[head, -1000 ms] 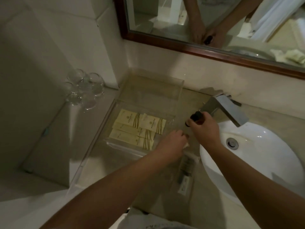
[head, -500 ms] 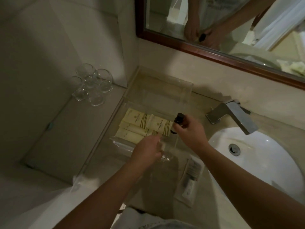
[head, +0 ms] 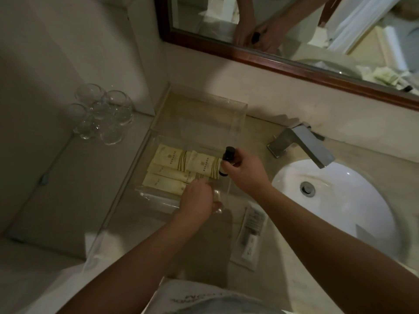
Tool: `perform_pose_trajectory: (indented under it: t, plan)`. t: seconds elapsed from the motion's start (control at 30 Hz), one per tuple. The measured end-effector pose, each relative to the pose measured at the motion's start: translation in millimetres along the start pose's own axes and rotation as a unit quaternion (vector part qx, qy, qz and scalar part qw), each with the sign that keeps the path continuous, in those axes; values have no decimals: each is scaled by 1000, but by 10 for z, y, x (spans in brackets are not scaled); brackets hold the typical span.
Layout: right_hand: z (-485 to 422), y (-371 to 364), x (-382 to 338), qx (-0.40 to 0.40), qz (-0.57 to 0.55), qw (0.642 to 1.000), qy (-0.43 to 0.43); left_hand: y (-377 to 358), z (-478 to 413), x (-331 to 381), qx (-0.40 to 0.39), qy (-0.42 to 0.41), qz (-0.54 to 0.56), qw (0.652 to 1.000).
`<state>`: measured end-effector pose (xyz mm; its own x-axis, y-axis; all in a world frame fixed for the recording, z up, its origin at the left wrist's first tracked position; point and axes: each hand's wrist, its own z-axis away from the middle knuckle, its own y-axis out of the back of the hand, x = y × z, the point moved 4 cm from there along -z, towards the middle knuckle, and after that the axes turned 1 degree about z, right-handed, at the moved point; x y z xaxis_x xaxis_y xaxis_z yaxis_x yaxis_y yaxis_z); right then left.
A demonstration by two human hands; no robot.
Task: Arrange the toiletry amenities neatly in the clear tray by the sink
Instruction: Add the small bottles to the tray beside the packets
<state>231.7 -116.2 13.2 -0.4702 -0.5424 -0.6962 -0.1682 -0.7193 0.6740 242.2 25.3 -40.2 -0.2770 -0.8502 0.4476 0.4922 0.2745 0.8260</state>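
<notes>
**Bottle goes down on the right side of the tray**

My right hand [head: 243, 172] is shut around 1 small dark bottle with a black cap [head: 227, 157]. The bottle stands almost upright, cap up, just above the right edge of the clear plastic tray [head: 235, 123]. The cream paper packets [head: 181, 169] lie flat to its left. My left hand [head: 197, 200] is curled at the tray's near wall; I cannot tell if it holds anything. I think the bottle must go down, right of the packets.
</notes>
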Motion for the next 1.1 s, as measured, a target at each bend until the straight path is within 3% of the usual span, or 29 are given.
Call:
perform_pose_trajectory:
  t: [0.23, 0.57, 0.8, 0.93, 1.0, 1.1]
  plan:
    - [1, 9, 47, 9, -6, 1000, -10, 151, 59, -189, 21, -19, 55, 998]
    - [13, 2, 104, 23, -1, 1000, -9, 10, -101, 50, -33, -112, -68, 991]
    - [-46, -84, -7, -38, 72, 996, 28, 7, -107, 31, -50, -114, -14, 992]
    - [-113, -197, -191, -61, 193, 976, 84, 100, 53, -57, 37, -103, 2, 994]
    - [-159, -310, -275, -69, 191, 973, 110, 172, 122, -214, 93, -77, 1, 993]
    - [-235, -570, -380, -106, 197, 965, 135, 258, 87, -488, 114, -40, -39, 992]
